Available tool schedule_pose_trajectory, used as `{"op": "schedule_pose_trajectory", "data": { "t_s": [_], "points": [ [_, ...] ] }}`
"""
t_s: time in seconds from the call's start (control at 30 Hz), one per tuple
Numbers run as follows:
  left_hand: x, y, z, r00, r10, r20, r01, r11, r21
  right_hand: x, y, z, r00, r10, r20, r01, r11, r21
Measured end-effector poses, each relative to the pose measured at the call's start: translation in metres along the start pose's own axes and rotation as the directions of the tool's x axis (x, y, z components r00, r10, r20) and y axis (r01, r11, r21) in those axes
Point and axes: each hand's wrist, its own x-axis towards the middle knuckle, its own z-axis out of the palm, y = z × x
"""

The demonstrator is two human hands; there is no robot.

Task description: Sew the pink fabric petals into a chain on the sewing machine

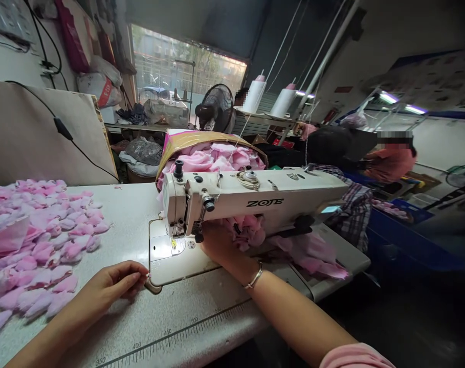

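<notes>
A white sewing machine (255, 197) stands on the table, its lamp lighting the metal needle plate (167, 246). My left hand (120, 280) is at the plate's left front corner, thumb and fingers pinched together; whatever may be between the fingertips is too small to make out. Reaching under the machine's arm, my right hand (217, 243) is beside pink fabric (247, 232) bunched behind it. Its fingers are hidden by the machine head. More pink cloth (312, 253) lies to the right, under and past the machine's arm.
Many small pink fabric pieces (44, 245) are heaped on the table's left side. Behind the machine sits an open box (213, 137) full of pink cloth. Thread cones (255, 94) and a black fan (217, 110) stand further back. People are seated at the right.
</notes>
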Motion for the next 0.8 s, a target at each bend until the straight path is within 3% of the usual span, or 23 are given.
{"op": "schedule_pose_trajectory", "data": {
  "t_s": [0.2,0.3,0.43,0.53,0.63,0.7,0.8],
  "points": [
    [0.003,-0.002,-0.003,0.998,0.009,0.067,-0.013,0.998,0.054,-0.038,0.007,-0.007,0.999,0.011,-0.052,-0.006,0.995,0.102],
    [0.001,0.007,0.000,0.994,0.011,0.110,-0.026,0.990,0.139,-0.054,0.012,-0.012,0.992,0.068,-0.106,-0.025,0.931,0.364],
    [-0.006,0.023,0.011,0.992,-0.004,0.129,-0.031,0.964,0.264,-0.067,0.008,-0.022,0.980,0.118,-0.162,0.044,0.663,0.747],
    [-0.009,0.030,0.021,0.989,-0.032,0.146,-0.004,0.971,0.239,-0.071,-0.001,-0.030,0.988,0.152,0.024,-0.080,0.373,0.924],
    [-0.008,0.033,0.030,0.997,-0.025,0.071,0.014,0.989,0.151,-0.073,-0.011,-0.034,0.971,0.104,0.213,-0.225,0.120,0.967],
    [-0.007,0.035,0.037,0.999,-0.003,0.035,0.000,0.998,0.067,-0.072,-0.017,-0.033,0.965,0.060,0.256,-0.258,0.038,0.965],
    [-0.004,0.036,0.048,0.996,-0.031,0.078,0.041,0.989,-0.140,-0.072,-0.026,-0.029,0.972,-0.005,0.234,-0.234,-0.058,0.970]
  ]
}}
